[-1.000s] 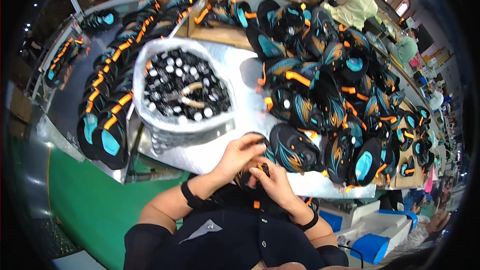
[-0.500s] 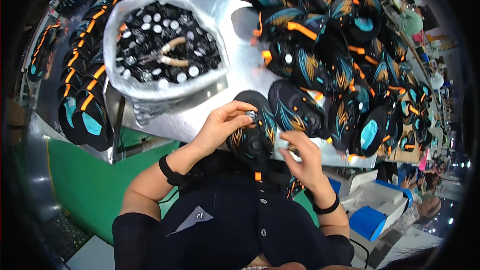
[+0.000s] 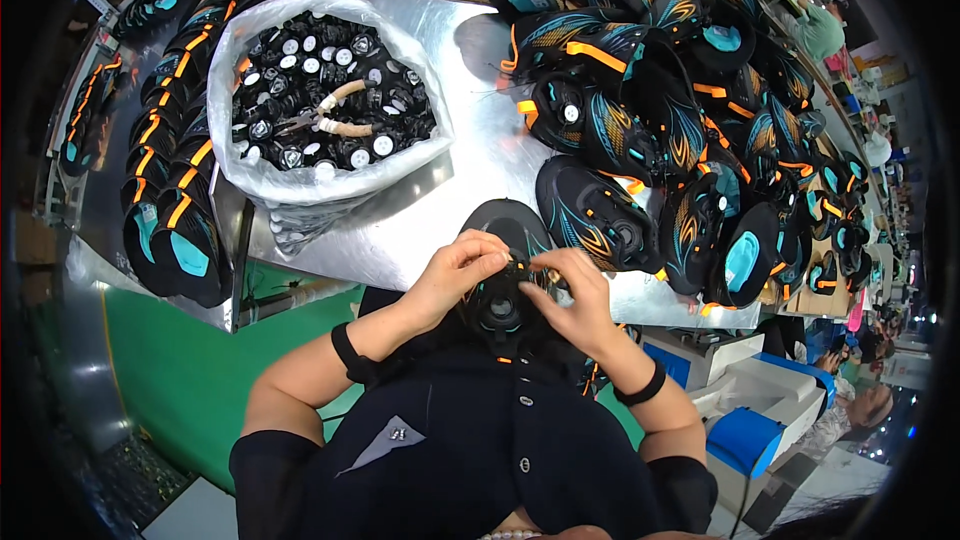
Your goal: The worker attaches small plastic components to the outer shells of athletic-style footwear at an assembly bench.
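Observation:
A black shoe upper (image 3: 500, 218) with blue and orange lines lies before me at the table's front edge. My left hand (image 3: 462, 268) is closed in a pinch over its middle; whatever lies between the fingertips is too small to make out. Close beside it, my right hand (image 3: 580, 292) bends its fingers and thumb together on the same upper, with a small pale bit showing between them that I cannot name. A round dark part (image 3: 502, 307) shows on the upper below the hands. Another upper (image 3: 598, 225) lies just to the right.
A clear plastic bag (image 3: 345, 185) of small black parts with white discs stands at left, cutters with tan handles (image 3: 345, 127) on top. Uppers (image 3: 660, 130) are heaped at right on the metal table (image 3: 480, 155). Stacked uppers (image 3: 165, 130) line the far left. A white-and-blue machine (image 3: 745, 405) stands lower right.
My right hand has moved left and up to meet the left hand on the upper. The left hand, which held up a small shiny part, is now lower, against the upper.

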{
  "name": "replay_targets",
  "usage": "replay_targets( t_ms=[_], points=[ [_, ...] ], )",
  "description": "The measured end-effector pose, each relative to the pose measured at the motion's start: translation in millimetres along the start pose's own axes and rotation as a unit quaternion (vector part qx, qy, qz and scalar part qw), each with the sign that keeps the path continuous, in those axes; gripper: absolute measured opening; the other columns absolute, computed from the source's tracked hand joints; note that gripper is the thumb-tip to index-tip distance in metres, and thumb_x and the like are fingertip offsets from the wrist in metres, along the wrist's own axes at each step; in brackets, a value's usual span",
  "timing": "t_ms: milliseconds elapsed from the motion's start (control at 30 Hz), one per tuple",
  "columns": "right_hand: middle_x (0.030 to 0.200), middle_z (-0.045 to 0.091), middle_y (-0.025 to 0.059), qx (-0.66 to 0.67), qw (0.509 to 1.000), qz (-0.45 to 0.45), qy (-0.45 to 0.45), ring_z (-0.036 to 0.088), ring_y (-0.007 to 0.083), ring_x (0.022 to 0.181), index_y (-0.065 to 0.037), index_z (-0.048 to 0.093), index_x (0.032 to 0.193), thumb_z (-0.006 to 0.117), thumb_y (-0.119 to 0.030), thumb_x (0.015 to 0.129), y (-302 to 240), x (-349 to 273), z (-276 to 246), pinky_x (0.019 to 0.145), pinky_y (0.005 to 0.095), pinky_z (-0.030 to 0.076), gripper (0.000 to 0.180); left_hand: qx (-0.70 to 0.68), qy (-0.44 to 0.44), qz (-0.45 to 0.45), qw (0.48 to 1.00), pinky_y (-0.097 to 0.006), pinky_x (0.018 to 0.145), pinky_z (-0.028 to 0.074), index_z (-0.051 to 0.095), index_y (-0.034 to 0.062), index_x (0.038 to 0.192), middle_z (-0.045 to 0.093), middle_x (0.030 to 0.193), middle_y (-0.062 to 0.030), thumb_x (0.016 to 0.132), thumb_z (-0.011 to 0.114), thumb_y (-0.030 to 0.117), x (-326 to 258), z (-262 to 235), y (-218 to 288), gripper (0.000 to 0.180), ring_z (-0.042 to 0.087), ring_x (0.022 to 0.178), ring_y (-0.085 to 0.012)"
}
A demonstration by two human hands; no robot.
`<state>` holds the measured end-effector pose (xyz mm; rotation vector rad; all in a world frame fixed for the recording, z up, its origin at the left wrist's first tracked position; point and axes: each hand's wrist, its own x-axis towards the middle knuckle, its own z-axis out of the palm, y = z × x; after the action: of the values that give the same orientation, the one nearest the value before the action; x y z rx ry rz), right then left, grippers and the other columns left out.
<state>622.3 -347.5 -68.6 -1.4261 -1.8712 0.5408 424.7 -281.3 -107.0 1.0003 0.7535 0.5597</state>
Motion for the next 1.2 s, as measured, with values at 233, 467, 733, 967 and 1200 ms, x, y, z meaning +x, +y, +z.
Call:
replay_targets(
  t_ms=[233, 467, 733, 967, 1200],
  points=[
    [0.112, 0.058, 0.0035, -0.134, 0.967, -0.119, -0.181, 0.056, 0.0231, 0.097, -0.008, 0.061, 0.105, 0.076, -0.013, 0.063, -22, 6, -18, 0.071, 0.0337, 0.051, 0.044, 0.004, -0.027, -0.011, 1.000, -0.027, 0.094, 0.038, 0.067, -0.0001, 0.097, 0.051, 0.115, -0.0042, 0.094, 0.058, 0.019, 4, -6, 6, 0.021, 0.049, 0.108, -0.0120],
    [0.093, 0.063, 0.0042, -0.107, 0.982, -0.146, -0.060, 0.058, 0.0239, 0.076, -0.005, 0.060, 0.087, 0.076, -0.011, 0.052, -7, 5, 1, 0.059, 0.0333, 0.050, 0.039, 0.006, -0.019, -0.026, 0.999, -0.026, 0.093, 0.038, 0.067, 0.0007, 0.094, 0.051, 0.116, -0.0029, 0.093, 0.058, 0.016, -3, -5, 7, 0.017, 0.048, 0.106, -0.0105],
    [0.092, 0.064, 0.0030, -0.132, 0.984, -0.107, 0.049, 0.059, 0.0207, 0.076, -0.007, 0.060, 0.082, 0.075, -0.009, 0.051, -2, -14, 30, 0.056, 0.0299, 0.049, 0.034, 0.338, 0.027, 0.197, 0.920, -0.029, 0.082, 0.045, 0.065, 0.0049, 0.087, 0.058, 0.101, -0.0045, 0.085, 0.067, 0.014, -8, 2, 7, 0.009, 0.056, 0.094, -0.0177],
    [0.101, 0.065, 0.0029, -0.119, 0.987, -0.100, 0.040, 0.061, 0.0233, 0.087, -0.008, 0.065, 0.107, 0.070, -0.003, 0.055, -2, -4, 26, 0.064, 0.0300, 0.053, 0.053, 0.593, -0.076, 0.264, 0.757, -0.039, 0.084, 0.048, 0.059, 0.0000, 0.107, 0.059, 0.115, -0.0145, 0.073, 0.072, 0.041, -17, 7, 43, 0.055, 0.057, 0.105, -0.0299],
    [0.089, 0.066, 0.0068, -0.006, 0.990, -0.076, 0.114, 0.061, 0.0255, 0.082, -0.004, 0.067, 0.095, 0.072, 0.002, 0.060, -4, 19, 12, 0.067, 0.0322, 0.051, 0.036, 0.585, -0.034, 0.268, 0.765, -0.037, 0.086, 0.047, 0.059, -0.0007, 0.108, 0.060, 0.112, -0.0159, 0.079, 0.069, 0.037, -5, 13, 47, 0.049, 0.060, 0.096, -0.0307]
  ],
)
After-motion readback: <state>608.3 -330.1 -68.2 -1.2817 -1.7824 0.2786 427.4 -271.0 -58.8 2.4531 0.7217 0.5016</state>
